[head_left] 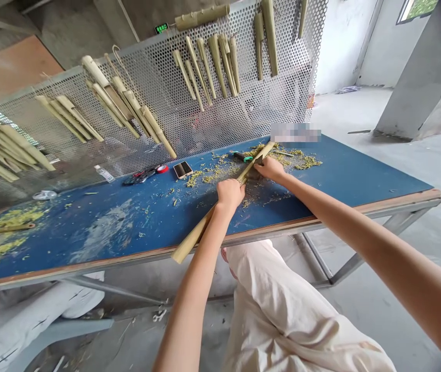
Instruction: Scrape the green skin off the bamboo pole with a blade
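A long pale green-yellow bamboo piece (192,236) lies slantwise over the blue table, its near end jutting past the front edge. My left hand (231,194) is wrapped round its middle. Farther up, my right hand (270,168) is closed beside the bamboo on a small, flat, greyish-brown thing (258,161) pressed against it; its kind is unclear. Just beyond the bamboo lies a tool with a green and black handle (242,156), partly hidden. Yellow-green shavings (308,160) are scattered around both hands.
The blue tabletop (360,168) carries a phone (182,170), red tape (162,169), dark gloves or cloth (139,176) and a small bottle (104,173). Bamboo pieces (216,64) hang on a perforated metal panel (158,85) behind. At left, another person's light-clothed leg (65,299) shows under the table.
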Demonstrator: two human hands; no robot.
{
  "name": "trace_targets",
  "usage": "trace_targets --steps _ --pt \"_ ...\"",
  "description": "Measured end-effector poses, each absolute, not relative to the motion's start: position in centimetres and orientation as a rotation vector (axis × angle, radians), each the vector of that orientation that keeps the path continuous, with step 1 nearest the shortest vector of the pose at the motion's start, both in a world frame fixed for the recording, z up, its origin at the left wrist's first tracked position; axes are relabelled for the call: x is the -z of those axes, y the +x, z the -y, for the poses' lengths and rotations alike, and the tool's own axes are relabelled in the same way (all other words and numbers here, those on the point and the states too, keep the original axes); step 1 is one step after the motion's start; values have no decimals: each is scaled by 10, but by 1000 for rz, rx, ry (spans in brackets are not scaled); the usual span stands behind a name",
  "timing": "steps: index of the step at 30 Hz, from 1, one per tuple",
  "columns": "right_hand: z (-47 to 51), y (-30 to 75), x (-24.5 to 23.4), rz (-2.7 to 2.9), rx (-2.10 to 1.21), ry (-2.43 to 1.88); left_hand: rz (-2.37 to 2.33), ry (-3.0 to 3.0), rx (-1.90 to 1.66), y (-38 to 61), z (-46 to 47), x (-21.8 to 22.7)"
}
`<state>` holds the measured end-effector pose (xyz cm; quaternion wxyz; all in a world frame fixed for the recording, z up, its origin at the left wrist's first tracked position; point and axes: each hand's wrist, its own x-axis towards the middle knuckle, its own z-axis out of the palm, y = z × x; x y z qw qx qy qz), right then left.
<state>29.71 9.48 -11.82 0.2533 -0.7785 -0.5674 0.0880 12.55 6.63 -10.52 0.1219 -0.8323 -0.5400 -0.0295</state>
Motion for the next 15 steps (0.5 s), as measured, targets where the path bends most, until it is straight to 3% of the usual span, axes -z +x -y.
trace_targets --steps 4,11,15 --pt "-93 295 114 1639 -270 -2016 1568 -2418 87 124 -66 105" --pt "-84 321 99 1403 231 -2003 1569 -2432 83 123 -66 104" --pt "-83 325 104 1446 257 -1893 1590 -2426 109 122 -66 102"
